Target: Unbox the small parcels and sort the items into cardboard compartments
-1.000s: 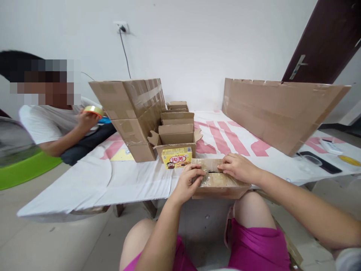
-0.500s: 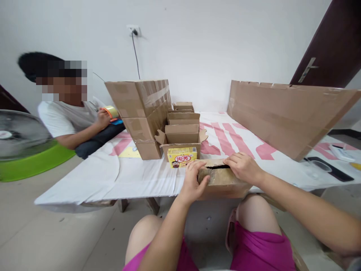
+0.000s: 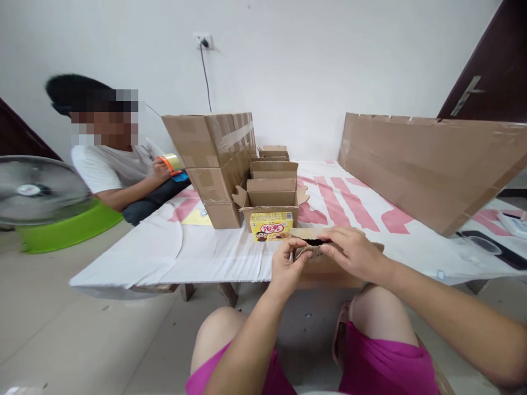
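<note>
A brown cardboard box (image 3: 329, 273) lies at the table's near edge, in front of my knees, with a dark gap along its top. My left hand (image 3: 289, 264) pinches the torn-looking edge of its top flap at the left end. From the right, my right hand (image 3: 349, 251) is closed on the same flap, its fingers over the gap and close to the left hand. Just behind stands a small yellow printed box (image 3: 272, 226), upright against an open carton (image 3: 269, 201) with raised flaps. What lies inside the brown box is hidden.
Stacked taped cartons (image 3: 212, 164) rise at left, beside a row of open boxes. A large cardboard panel (image 3: 428, 164) stands at right, near a black phone-like object (image 3: 500, 249). A seated person (image 3: 119, 175) holds a tape dispenser (image 3: 175, 161); a fan (image 3: 41, 189) is beside them.
My right hand has moved left along the flap, nearer my left hand, and the flap edge is now bent up between them. The whole view has shifted slightly.
</note>
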The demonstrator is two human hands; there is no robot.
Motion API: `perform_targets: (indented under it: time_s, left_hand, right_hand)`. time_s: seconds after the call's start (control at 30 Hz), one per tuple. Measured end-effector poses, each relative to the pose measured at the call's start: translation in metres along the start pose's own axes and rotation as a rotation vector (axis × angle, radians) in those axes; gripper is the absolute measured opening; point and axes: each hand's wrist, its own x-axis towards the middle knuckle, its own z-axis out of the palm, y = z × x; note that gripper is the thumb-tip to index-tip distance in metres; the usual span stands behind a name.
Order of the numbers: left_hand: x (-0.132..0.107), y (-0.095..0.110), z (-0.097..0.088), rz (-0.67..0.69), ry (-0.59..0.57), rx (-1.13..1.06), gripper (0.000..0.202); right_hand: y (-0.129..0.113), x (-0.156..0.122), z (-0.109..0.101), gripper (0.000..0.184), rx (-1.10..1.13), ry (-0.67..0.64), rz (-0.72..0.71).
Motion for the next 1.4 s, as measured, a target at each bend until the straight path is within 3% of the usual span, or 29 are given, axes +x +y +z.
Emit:
perform_targets:
  time_s: [0.1,0.2,0.3,0.6,0.77,0.93,1.07,1.17,1.27,1.4]
  left_hand:
    - [0.002,0.006,-0.004,-0.024,-0.017,-0.023,0.018]
    - [0.006,0.01,-0.014,0.032,-0.046,0.027,0.016]
    - [0.009,0.009,-0.022,-0.009,-0.033,0.057,0.017]
    - [0.006,0.004,-0.017,-0.071,0.052,-0.04,0.029]
    - [0.006,0.013,-0.027,-0.028,-0.1,0.035,0.028]
    - [0.003,0.025,-0.036,-0.079,-0.391,0.027,0.04]
    - [0.002,0.03,-0.031,0.086,-0.492,0.379,0.03]
    - [0.0,0.027,-0.025,0.226,-0.569,0.666,0.046]
    - [-0.002,0.019,-0.022,0.233,-0.503,0.868,0.049]
    - [-0.003,0.009,-0.023,0.193,-0.503,0.868,0.031]
  right_hand:
    - [-0.016,0.001,0.008,0.018,-0.027,-0.04,-0.019]
    - [-0.015,0.003,0.015,0.018,-0.044,-0.007,-0.02]
    - [-0.011,0.003,0.019,0.019,-0.018,0.005,-0.032]
    - [-0.012,0.003,0.027,0.023,-0.044,-0.004,-0.065]
    - [-0.006,-0.004,0.008,0.025,-0.019,-0.084,0.022]
    - [-0.015,-0.027,-0.009,0.013,-0.135,-0.284,-0.038]
    - [-0.031,-0.053,0.002,0.013,-0.242,-0.259,-0.072]
    - [-0.036,-0.07,0.012,0.025,-0.2,-0.271,-0.053]
    - [-0.03,-0.075,0.014,0.025,-0.085,-0.281,-0.028]
    - [-0.007,-0.063,0.008,0.02,0.017,-0.101,0.036]
